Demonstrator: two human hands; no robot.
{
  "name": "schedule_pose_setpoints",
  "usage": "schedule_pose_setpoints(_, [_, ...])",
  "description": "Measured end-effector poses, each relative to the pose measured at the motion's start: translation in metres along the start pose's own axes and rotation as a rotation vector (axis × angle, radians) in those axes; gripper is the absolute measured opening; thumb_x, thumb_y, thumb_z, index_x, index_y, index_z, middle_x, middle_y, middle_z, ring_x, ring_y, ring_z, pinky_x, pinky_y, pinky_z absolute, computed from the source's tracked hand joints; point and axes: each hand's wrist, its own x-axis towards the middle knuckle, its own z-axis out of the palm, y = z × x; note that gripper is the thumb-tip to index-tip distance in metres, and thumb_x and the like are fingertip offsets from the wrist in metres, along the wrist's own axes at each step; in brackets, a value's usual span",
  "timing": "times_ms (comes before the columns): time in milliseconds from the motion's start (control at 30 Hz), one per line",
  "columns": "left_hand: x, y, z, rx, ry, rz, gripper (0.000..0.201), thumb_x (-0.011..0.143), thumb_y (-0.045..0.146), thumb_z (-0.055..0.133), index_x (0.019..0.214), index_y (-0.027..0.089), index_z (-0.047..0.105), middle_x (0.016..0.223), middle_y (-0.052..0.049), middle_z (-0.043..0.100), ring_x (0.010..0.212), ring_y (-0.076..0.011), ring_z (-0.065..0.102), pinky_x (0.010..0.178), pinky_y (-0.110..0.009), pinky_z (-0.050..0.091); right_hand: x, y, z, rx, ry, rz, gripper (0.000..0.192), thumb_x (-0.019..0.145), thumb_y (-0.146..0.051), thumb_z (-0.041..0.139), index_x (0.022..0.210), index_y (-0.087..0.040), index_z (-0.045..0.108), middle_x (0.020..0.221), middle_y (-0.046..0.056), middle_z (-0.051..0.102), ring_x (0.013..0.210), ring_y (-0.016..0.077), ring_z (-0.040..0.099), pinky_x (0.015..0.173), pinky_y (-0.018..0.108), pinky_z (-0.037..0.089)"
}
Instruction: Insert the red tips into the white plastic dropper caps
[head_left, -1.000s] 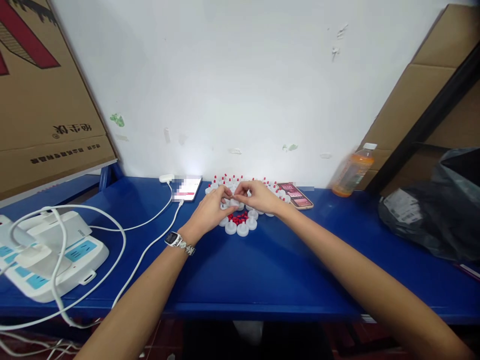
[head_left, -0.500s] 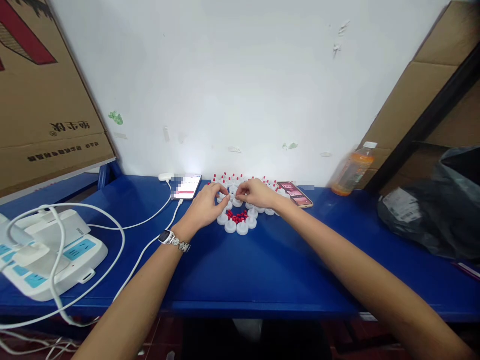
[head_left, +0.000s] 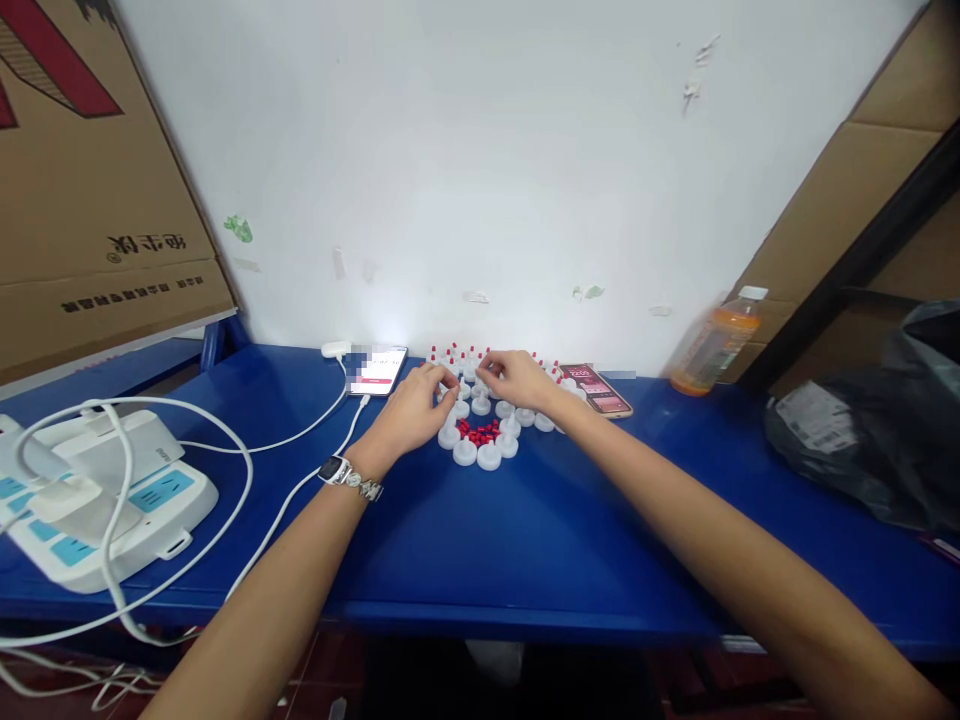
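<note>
White caps [head_left: 488, 457] sit in a cluster at frame centre, a bit below mid-height — loose red tips [head_left: 478, 434] lie among the near ones, part-ringed by them, and red-topped caps [head_left: 452, 362] stand at the back, toward the wall. Main change: 1 s ago the fingertips of both hands nearly met over the cluster; now there's a clear gap btw them, w/ white caps showing below it. Suggests the joint two-hand handling has paused, tho that's a judgement. L hand [head_left: 415, 408], left of centre, has fingers curled over the cluster's left edge; R hand [head_left: 519, 382], right of centre, is pinched over its upper middle — can't tell if either grips a piece. Further out: phone [head_left: 384, 372] upper left of the cluster, bottle [head_left: 716, 345] at right, power strip [head_left: 176, 500] lower left.
</note>
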Motion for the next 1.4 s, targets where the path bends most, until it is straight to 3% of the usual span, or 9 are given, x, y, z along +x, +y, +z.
schedule_pose_setpoints(233, [0.000, -0.006, 0.000, 0.008, 0.016, -0.009, 0.015, 0.092, 0.027, 0.048, 0.094, 0.020, 0.061, 0.097, -0.007, 0.062, 0.090, -0.0222, 0.060, 0.079, -0.036, 0.049, 0.064, 0.003, 0.019, -0.228, -0.056, 0.143, 0.028, 0.089, -0.036, 0.055, 0.104, -0.018, 0.070, 0.103, 0.011, 0.074, 0.103, 0.0262, 0.064, 0.097, 0.043, 0.038])
schedule_pose_setpoints(467, [-0.001, -0.006, -0.001, 0.024, -0.006, -0.010, 0.015, 0.093, 0.029, 0.049, 0.094, 0.020, 0.061, 0.097, -0.007, 0.062, 0.091, -0.0225, 0.059, 0.080, -0.037, 0.049, 0.085, -0.005, 0.027, -0.240, -0.084, 0.159, 0.014, 0.082, -0.024, 0.060, 0.087, -0.015, 0.070, 0.097, 0.014, 0.074, 0.101, 0.0283, 0.065, 0.098, 0.044, 0.037])
schedule_pose_setpoints(600, [-0.002, -0.002, -0.002, 0.018, 0.073, 0.006, 0.016, 0.094, 0.032, 0.050, 0.102, 0.020, 0.058, 0.106, -0.008, 0.059, 0.095, -0.0226, 0.059, 0.085, -0.039, 0.049, 0.063, -0.013, 0.005, -0.106, 0.074, 0.165, 0.016, 0.085, -0.027, 0.054, 0.089, -0.017, 0.066, 0.095, 0.009, 0.073, 0.093, 0.0234, 0.065, 0.091, 0.037, 0.042])
schedule_pose_setpoints(667, [-0.004, 0.003, -0.002, -0.002, 0.133, 0.021, 0.026, 0.094, 0.035, 0.052, 0.114, 0.020, 0.053, 0.116, -0.010, 0.056, 0.098, -0.0222, 0.059, 0.086, -0.039, 0.050, 0.039, -0.021, -0.005, 0.103, 0.180, 0.168, 0.012, 0.085, -0.027, 0.053, 0.083, -0.018, 0.061, 0.085, 0.006, 0.072, 0.081, 0.0193, 0.065, 0.077, 0.030, 0.045])
schedule_pose_setpoints(767, [-0.006, 0.015, 0.001, -0.070, 0.151, 0.034, 0.045, 0.091, 0.042, 0.057, 0.129, 0.022, 0.043, 0.125, -0.011, 0.053, 0.097, -0.0206, 0.060, 0.082, -0.036, 0.051, -0.004, -0.034, -0.012, 0.415, 0.193, 0.171, 0.012, 0.088, -0.031, 0.050, 0.081, -0.021, 0.052, 0.071, 0.001, 0.067, 0.065, 0.0156, 0.062, 0.062, 0.026, 0.043])
schedule_pose_setpoints(833, [-0.006, 0.025, 0.002, -0.129, 0.103, 0.057, 0.044, 0.092, 0.041, 0.058, 0.129, 0.022, 0.043, 0.115, -0.008, 0.059, 0.093, -0.0192, 0.061, 0.080, -0.034, 0.051, -0.030, -0.040, -0.011, 0.558, 0.175, 0.162, 0.014, 0.090, -0.034, 0.047, 0.082, -0.022, 0.047, 0.068, -0.001, 0.065, 0.063, 0.0148, 0.060, 0.060, 0.025, 0.043])
schedule_pose_setpoints(933, [-0.006, 0.038, 0.004, -0.208, 0.055, 0.111, 0.029, 0.096, 0.037, 0.051, 0.120, 0.021, 0.048, 0.097, -0.004, 0.062, 0.089, -0.0174, 0.061, 0.079, -0.031, 0.051, -0.054, -0.044, -0.007, 0.530, 0.214, 0.171, 0.027, 0.095, -0.039, 0.041, 0.074, -0.023, 0.043, 0.063, -0.002, 0.057, 0.061, 0.0143, 0.055, 0.060, 0.026, 0.040])
schedule_pose_setpoints(1167, [-0.006, 0.042, 0.001, -0.224, 0.060, 0.203, 0.032, 0.093, 0.036, 0.057, 0.122, 0.022, 0.054, 0.117, -0.009, 0.054, 0.096, -0.0181, 0.058, 0.077, -0.030, 0.053, -0.057, -0.047, -0.001, 0.585, 0.251, 0.127, 0.046, 0.100, -0.049, 0.029, 0.065, -0.022, 0.040, 0.059, -0.002, 0.045, 0.059, 0.0139, 0.047, 0.057, 0.026, 0.035])
schedule_pose_setpoints(1400, [-0.005, 0.045, 0.000, -0.368, 0.031, 0.116, 0.032, 0.094, 0.047, 0.055, 0.109, 0.019, 0.059, 0.083, -0.001, 0.061, 0.075, -0.0151, 0.056, 0.072, -0.028, 0.046, -0.059, -0.061, -0.003, 0.637, 0.311, 0.101, 0.049, 0.099, -0.056, 0.030, 0.065, -0.022, 0.038, 0.057, -0.003, 0.041, 0.056, 0.0129, 0.041, 0.055, 0.027, 0.032])
